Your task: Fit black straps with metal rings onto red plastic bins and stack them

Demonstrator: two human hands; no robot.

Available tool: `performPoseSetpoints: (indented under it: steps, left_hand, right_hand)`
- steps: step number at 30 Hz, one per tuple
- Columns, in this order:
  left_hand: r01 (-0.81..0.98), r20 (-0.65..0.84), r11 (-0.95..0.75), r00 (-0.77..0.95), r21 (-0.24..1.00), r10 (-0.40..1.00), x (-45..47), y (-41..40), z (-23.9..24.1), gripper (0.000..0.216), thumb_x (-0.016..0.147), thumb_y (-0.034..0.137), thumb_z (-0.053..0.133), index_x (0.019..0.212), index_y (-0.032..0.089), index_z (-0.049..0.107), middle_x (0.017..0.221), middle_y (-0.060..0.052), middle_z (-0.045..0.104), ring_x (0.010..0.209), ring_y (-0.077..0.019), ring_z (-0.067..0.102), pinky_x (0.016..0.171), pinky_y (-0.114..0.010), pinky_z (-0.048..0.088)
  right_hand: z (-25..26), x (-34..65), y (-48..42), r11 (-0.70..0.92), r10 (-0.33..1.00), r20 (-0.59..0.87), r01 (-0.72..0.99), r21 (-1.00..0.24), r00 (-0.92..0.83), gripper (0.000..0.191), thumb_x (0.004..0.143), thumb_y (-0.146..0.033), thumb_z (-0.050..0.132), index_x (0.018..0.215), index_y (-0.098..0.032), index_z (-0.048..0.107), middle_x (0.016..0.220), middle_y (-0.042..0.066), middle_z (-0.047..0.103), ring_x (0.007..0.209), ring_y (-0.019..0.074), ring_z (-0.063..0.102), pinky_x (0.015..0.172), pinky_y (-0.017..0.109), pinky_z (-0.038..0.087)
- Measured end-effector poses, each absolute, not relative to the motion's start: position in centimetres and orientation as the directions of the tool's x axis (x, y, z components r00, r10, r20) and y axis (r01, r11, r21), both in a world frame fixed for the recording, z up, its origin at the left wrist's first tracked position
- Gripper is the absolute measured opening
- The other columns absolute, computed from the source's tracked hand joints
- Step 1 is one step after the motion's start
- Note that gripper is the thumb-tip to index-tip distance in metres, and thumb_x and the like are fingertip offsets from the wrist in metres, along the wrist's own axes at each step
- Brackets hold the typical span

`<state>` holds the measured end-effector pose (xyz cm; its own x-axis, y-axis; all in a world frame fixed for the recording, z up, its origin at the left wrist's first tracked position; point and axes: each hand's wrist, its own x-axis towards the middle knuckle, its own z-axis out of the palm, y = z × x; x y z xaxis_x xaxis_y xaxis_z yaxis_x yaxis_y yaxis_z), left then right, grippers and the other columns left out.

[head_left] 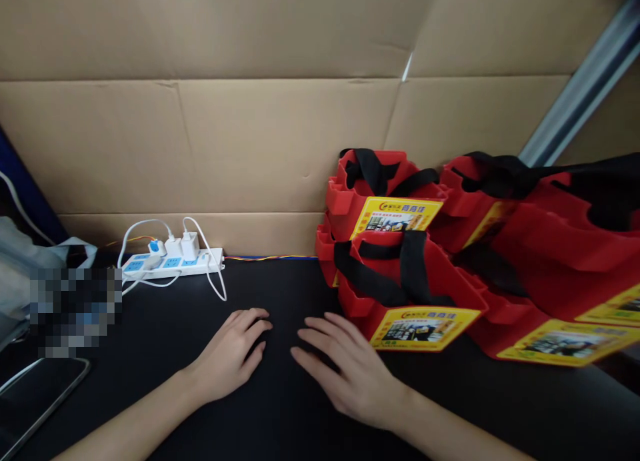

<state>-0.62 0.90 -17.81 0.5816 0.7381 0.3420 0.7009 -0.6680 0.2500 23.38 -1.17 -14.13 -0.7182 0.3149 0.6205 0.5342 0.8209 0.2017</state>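
Note:
Palm down over the black tabletop (280, 408), my left hand (230, 351) holds nothing, its fingers loosely bent and apart. Facing it a short way to the right is my right hand (345, 368), fingers spread and also empty. Just beyond the right hand stands a red plastic carrier (365, 301) with black strap handles and a yellow printed label (425, 328). I cannot tell whether the right fingertips touch it. Behind it another red carrier (345, 204) sits higher, with a similar label. More red carriers (545, 248) crowd the right side, partly overlapping one another.
A white power strip (200, 268) with several plugs and white cables lies at the back left. At the left edge are a grey bag (17, 268), a blurred-out patch and a phone-like dark slab (40, 401). Cardboard (250, 148) walls the back; a metal bar (580, 94) slants at right.

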Motion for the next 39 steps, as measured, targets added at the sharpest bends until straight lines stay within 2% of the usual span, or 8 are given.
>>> performPoseSetpoints:
  steps: [2, 6, 13, 19, 26, 29, 35, 39]
  left_hand:
    - [0.699, 0.388, -0.672, 0.564, 0.245, 0.729, -0.6, 0.8, -17.7, 0.029, 0.083, 0.013, 0.043, 0.109, 0.020, 0.054, 0.120, -0.009, 0.052, 0.110, -0.0226, 0.053, 0.093, -0.042, 0.046]
    - [0.693, 0.452, -0.686, 0.551, 0.221, 0.702, -0.8, 0.8, -18.0, 0.028, 0.084, 0.012, 0.040, 0.107, 0.021, 0.054, 0.121, -0.009, 0.050, 0.111, -0.0221, 0.051, 0.092, -0.041, 0.046]
    - [0.668, 0.585, -0.711, 0.493, 0.219, 0.644, -0.9, 1.1, -18.3, 0.027, 0.085, 0.011, 0.040, 0.106, 0.021, 0.052, 0.122, -0.009, 0.048, 0.113, -0.0208, 0.048, 0.095, -0.040, 0.043]
    - [0.619, 0.822, -0.753, 0.294, 0.225, 0.488, 1.6, 0.2, -9.7, 0.019, 0.082, 0.010, 0.046, 0.097, 0.019, 0.053, 0.115, -0.008, 0.049, 0.112, -0.0191, 0.048, 0.095, -0.035, 0.042]
    - [0.623, 0.511, -0.737, 0.557, 0.263, 0.654, 3.3, -0.6, -0.6, 0.017, 0.084, 0.025, 0.047, 0.097, 0.020, 0.057, 0.102, -0.003, 0.061, 0.091, -0.0155, 0.056, 0.081, -0.030, 0.045]
    - [0.701, 0.406, -0.662, 0.542, 0.265, 0.736, 2.7, -0.2, -0.1, 0.019, 0.084, 0.030, 0.046, 0.092, 0.020, 0.060, 0.087, -0.001, 0.065, 0.075, -0.0145, 0.058, 0.067, -0.028, 0.044]
    - [0.710, 0.002, -0.673, 0.688, 0.207, 0.726, 2.5, -0.3, -1.6, 0.029, 0.081, 0.040, 0.048, 0.080, 0.018, 0.067, 0.066, -0.003, 0.065, 0.058, -0.0141, 0.058, 0.054, -0.026, 0.039]
    - [0.725, -0.174, -0.689, 0.676, -0.018, 0.716, 3.6, -0.5, -2.8, 0.011, 0.068, 0.022, 0.061, 0.071, 0.013, 0.067, 0.065, -0.008, 0.066, 0.057, -0.0200, 0.058, 0.046, -0.027, 0.032]
  right_hand:
    - [-11.8, 25.0, -1.9, 0.693, 0.281, 0.773, 0.677, 0.246, -0.569, 0.034, 0.079, -0.012, 0.051, 0.111, -0.023, 0.056, 0.105, 0.008, 0.062, 0.108, 0.0234, 0.052, 0.099, 0.047, 0.036]
    - [-8.5, 30.3, -1.8, 0.415, 0.613, 0.696, 0.902, 0.119, -0.374, 0.040, 0.082, -0.039, 0.053, 0.113, -0.015, 0.053, 0.105, 0.015, 0.060, 0.098, 0.0306, 0.056, 0.088, 0.052, 0.041]
    - [-8.5, 32.5, -2.1, 0.557, 0.783, 0.384, 0.827, -0.080, -0.490, 0.023, 0.090, -0.029, 0.039, 0.093, -0.019, 0.058, 0.087, 0.006, 0.065, 0.078, 0.0189, 0.063, 0.069, 0.031, 0.049]
    - [-6.8, 25.6, -4.0, 0.717, 0.696, 0.193, 0.680, -0.152, -0.691, 0.017, 0.088, -0.018, 0.043, 0.095, -0.021, 0.058, 0.088, 0.001, 0.065, 0.075, 0.0142, 0.062, 0.059, 0.023, 0.043]
    - [-3.8, 21.1, -2.1, 0.649, 0.741, 0.281, 0.757, -0.071, -0.610, 0.023, 0.085, -0.037, 0.051, 0.081, -0.016, 0.058, 0.085, 0.006, 0.061, 0.072, 0.0157, 0.058, 0.059, 0.026, 0.041]
    - [-3.3, 20.9, -0.6, 0.583, 0.809, 0.137, 0.811, -0.061, -0.571, 0.026, 0.074, -0.040, 0.062, 0.083, -0.016, 0.057, 0.070, 0.004, 0.060, 0.060, 0.0169, 0.056, 0.051, 0.026, 0.038]
    - [-4.4, 20.4, 1.9, 0.533, 0.759, -0.060, 0.672, -0.515, -0.648, 0.018, 0.075, -0.010, 0.046, 0.087, -0.018, 0.056, 0.071, 0.000, 0.064, 0.059, 0.0100, 0.060, 0.050, 0.019, 0.040]
    - [-3.4, 21.4, 2.0, 0.555, 0.825, 0.066, 0.780, -0.289, -0.562, 0.011, 0.076, -0.016, 0.050, 0.080, -0.020, 0.059, 0.072, 0.000, 0.063, 0.063, 0.0121, 0.058, 0.053, 0.022, 0.040]
